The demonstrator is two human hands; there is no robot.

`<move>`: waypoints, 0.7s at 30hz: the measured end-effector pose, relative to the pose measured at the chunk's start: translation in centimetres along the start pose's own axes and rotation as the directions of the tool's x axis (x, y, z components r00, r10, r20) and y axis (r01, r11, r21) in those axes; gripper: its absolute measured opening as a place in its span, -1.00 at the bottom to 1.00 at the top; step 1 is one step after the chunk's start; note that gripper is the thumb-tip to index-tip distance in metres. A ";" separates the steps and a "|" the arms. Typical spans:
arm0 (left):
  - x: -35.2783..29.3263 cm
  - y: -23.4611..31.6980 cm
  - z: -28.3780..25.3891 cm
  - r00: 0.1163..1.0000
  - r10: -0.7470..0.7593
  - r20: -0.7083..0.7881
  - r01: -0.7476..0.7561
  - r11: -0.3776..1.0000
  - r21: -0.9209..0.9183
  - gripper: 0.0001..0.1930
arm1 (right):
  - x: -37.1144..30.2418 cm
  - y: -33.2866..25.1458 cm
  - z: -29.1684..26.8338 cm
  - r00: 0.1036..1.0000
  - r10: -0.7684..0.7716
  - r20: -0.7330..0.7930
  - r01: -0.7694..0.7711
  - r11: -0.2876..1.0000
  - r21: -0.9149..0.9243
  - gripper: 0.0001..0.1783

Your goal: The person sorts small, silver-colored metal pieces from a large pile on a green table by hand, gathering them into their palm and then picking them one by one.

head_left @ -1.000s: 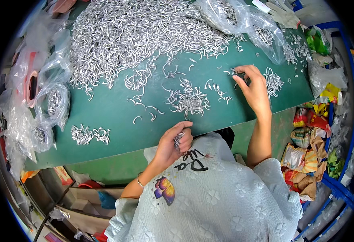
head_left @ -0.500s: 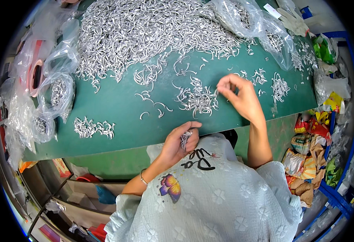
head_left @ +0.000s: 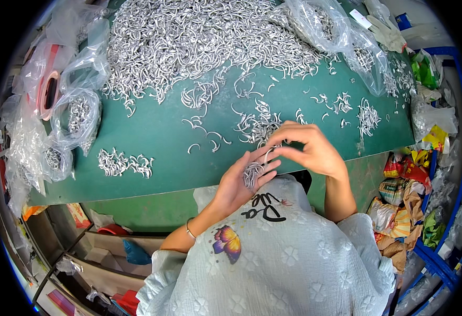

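Note:
My left hand (head_left: 237, 181) is turned palm up at the table's front edge, cradling a small bundle of curved silver metal pieces (head_left: 251, 175). Its fingers reach out beneath my right hand (head_left: 312, 150), whose thumb and forefinger pinch a single curved piece just above the left fingers. Beyond both hands lies a loose heap of curved pieces (head_left: 256, 125), partly hidden by the right hand. A great pile of the same pieces (head_left: 189, 42) covers the far part of the green table (head_left: 152, 131).
Small clusters lie at the left (head_left: 124, 163) and right (head_left: 369, 117). Clear plastic bags with pieces flank the pile, one at left (head_left: 78, 118) and one at right (head_left: 370, 68). A pink-handled tool (head_left: 48, 95) rests among the left bags. Blue shelving (head_left: 439, 263) stands at right.
My right hand has come left and nearer, from beside the loose heap to over my left hand. The left hand has opened out from its curl, showing the bundle.

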State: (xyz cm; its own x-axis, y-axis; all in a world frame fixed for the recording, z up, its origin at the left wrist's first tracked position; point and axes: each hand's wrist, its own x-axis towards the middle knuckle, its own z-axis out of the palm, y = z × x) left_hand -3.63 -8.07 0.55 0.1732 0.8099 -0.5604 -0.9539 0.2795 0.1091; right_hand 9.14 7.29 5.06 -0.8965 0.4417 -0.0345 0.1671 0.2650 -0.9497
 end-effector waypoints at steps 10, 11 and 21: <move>-0.5 0.3 -2.0 0.983 -0.062 0.175 0.047 0.995 0.090 -0.62 | 0.5 1.8 0.7 0.953 -0.034 -0.302 -0.150 0.812 -0.564 -0.88; -0.5 0.3 -2.3 0.970 -0.056 0.237 0.043 0.997 0.063 -0.61 | 0.3 1.6 0.3 0.950 -0.018 -0.310 -0.157 0.834 -0.529 -0.88; 0.1 0.0 -0.1 0.999 0.051 -0.020 -0.051 0.998 -0.026 -0.62 | -0.7 -0.2 0.7 0.995 -0.095 -0.011 0.091 0.981 -0.173 -0.82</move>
State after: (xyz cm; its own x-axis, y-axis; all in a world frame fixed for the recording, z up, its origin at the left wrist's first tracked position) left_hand -3.63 -8.07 0.45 0.1195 0.8125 -0.5706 -0.9677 0.2238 0.1160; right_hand 9.41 6.31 5.01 -0.9038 0.4239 0.0591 0.1526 0.4482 -0.8808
